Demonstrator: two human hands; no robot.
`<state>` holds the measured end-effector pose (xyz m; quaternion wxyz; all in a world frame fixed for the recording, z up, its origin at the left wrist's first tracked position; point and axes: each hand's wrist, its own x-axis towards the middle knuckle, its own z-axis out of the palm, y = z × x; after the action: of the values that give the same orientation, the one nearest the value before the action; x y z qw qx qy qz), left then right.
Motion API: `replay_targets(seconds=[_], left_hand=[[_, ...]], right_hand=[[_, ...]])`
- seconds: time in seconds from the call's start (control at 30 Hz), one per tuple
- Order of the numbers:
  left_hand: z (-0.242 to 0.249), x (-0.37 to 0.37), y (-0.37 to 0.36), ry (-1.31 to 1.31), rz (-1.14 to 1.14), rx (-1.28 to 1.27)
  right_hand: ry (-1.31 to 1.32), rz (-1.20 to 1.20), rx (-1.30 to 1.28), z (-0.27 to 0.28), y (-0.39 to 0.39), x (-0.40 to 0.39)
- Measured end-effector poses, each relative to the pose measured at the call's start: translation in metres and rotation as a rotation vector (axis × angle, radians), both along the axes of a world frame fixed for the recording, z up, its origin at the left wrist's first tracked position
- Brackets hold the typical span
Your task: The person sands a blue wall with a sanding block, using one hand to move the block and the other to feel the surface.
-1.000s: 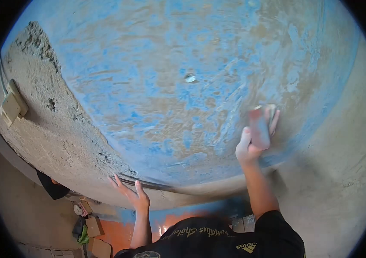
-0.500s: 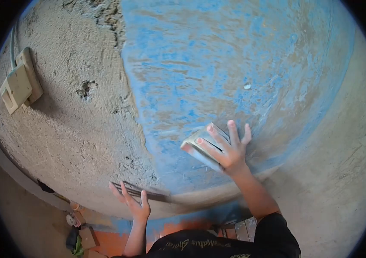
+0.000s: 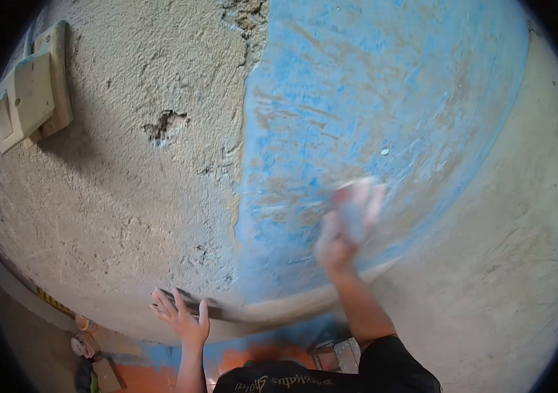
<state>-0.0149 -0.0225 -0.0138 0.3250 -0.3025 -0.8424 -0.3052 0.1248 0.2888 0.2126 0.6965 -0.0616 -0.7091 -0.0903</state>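
Against the blue painted part of the wall point(image 3: 305, 144), my right hand point(image 3: 348, 226) is smeared by motion. It holds a flat block whose edges are blurred, so its shape is hard to tell. My left hand point(image 3: 182, 319) is raised near the foot of the rough bare plaster point(image 3: 141, 190), fingers spread and nothing in it, its shadow falling just beside it. Whether its fingertips touch the wall cannot be made out.
A light switch point(image 3: 27, 98) on a wooden mount juts from the wall at the upper left. Several small items and a box point(image 3: 107, 374) lie on the floor at the lower left. Orange and blue show at the bottom.
My right hand has moved slightly left and turned with the block, now blurred. My left hand sits a little lower and further left. The view has shifted, so the switch appears larger and higher.
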Motion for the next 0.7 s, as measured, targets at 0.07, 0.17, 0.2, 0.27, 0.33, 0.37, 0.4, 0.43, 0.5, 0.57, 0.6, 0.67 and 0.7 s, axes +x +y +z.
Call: replay_targets(seconds=[0.07,0.17,0.2,0.27,0.33,0.37,0.4,0.43,0.5,0.57,0.6,0.67,0.7], left_hand=[[-0.004,-0.003,0.000,-0.007,-0.016,0.024],[-0.004,-0.003,0.003,0.007,-0.018,0.035],[-0.006,-0.005,0.002,0.014,-0.017,0.029],[-0.011,-0.006,0.002,0.018,-0.014,0.022],[-0.014,-0.007,0.003,0.020,-0.002,0.019],[-0.016,-0.008,0.004,0.024,0.007,0.019],[-0.015,-0.009,0.005,0.024,-0.006,0.027],[-0.014,-0.009,0.004,0.023,-0.019,0.033],[-0.014,-0.009,-0.001,0.014,-0.033,0.022],[-0.015,-0.009,-0.004,-0.002,-0.034,-0.004],[-0.015,-0.006,-0.004,-0.021,-0.039,0.000],[-0.012,-0.005,-0.003,-0.044,-0.043,0.011],[-0.010,-0.007,-0.003,-0.037,-0.049,0.014]], right_hand=[[-0.192,-0.137,0.165,-0.012,-0.023,0.001],[-0.138,-0.229,0.095,0.002,-0.008,0.007],[-0.048,-0.150,0.034,0.005,-0.007,0.002],[0.019,-0.053,0.016,0.007,-0.011,-0.005],[-0.115,-0.083,0.196,0.001,-0.033,-0.005],[-0.229,-0.128,0.337,-0.002,-0.041,-0.004],[-0.167,-0.165,0.286,0.005,-0.033,-0.003],[-0.106,-0.201,0.234,0.016,-0.018,0.000],[0.042,-0.078,0.098,0.021,-0.009,-0.005],[0.097,0.095,0.072,0.015,-0.014,-0.016],[0.069,0.108,0.123,0.012,-0.019,-0.018],[-0.110,-0.107,0.343,0.008,-0.036,-0.011],[-0.149,-0.187,0.383,0.012,-0.036,-0.010]])
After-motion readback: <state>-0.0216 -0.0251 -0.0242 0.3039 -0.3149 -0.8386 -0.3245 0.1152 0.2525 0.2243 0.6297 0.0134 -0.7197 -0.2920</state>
